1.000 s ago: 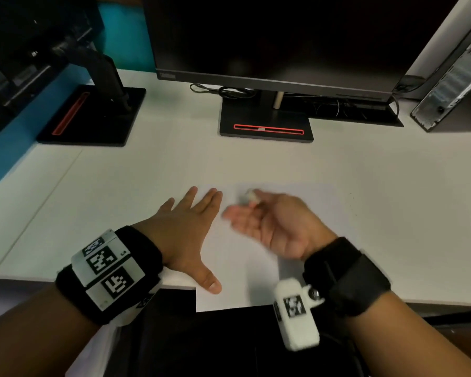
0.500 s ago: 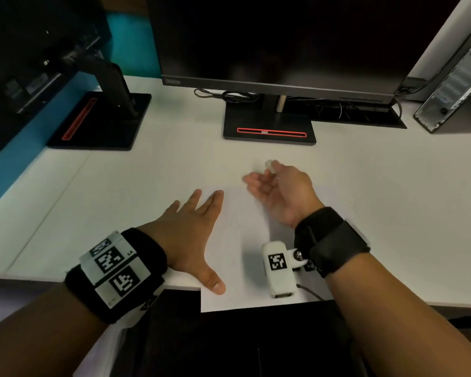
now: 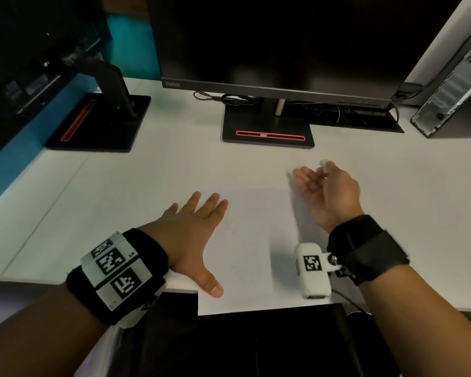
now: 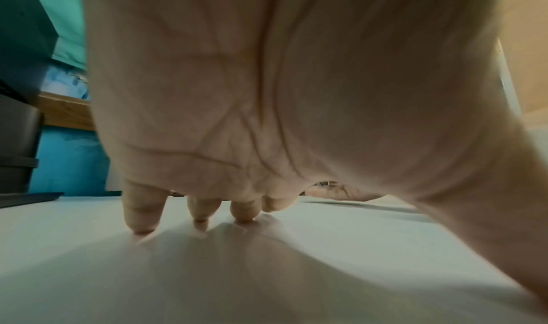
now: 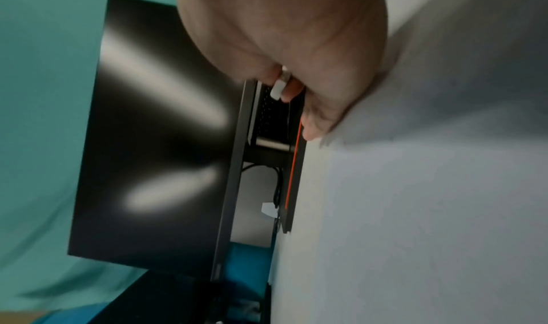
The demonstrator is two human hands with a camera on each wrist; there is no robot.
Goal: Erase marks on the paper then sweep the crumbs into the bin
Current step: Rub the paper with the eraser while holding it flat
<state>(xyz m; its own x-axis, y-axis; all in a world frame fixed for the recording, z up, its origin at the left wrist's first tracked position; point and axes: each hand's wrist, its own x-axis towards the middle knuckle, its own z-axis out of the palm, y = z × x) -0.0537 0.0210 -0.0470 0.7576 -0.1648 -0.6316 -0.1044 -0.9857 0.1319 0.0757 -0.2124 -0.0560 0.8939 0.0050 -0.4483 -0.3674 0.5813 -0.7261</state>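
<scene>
A white sheet of paper lies on the white desk, its near edge hanging over the desk's front. My left hand lies flat on the paper's left side, fingers spread and straight; the left wrist view shows its fingertips pressing the surface. My right hand stands on its edge at the paper's far right corner, palm turned left. It pinches a small white eraser between thumb and forefinger, also seen as a white eraser in the right wrist view. No crumbs or bin are visible.
A black monitor on a stand with a red-lined base stands behind the paper. A second monitor stand is at the back left, a computer case at the back right. Cables lie under the monitor.
My right hand, still holding the eraser, has swept from the paper's middle away and to the right, up to its far right corner. The left hand has stayed flat on the paper.
</scene>
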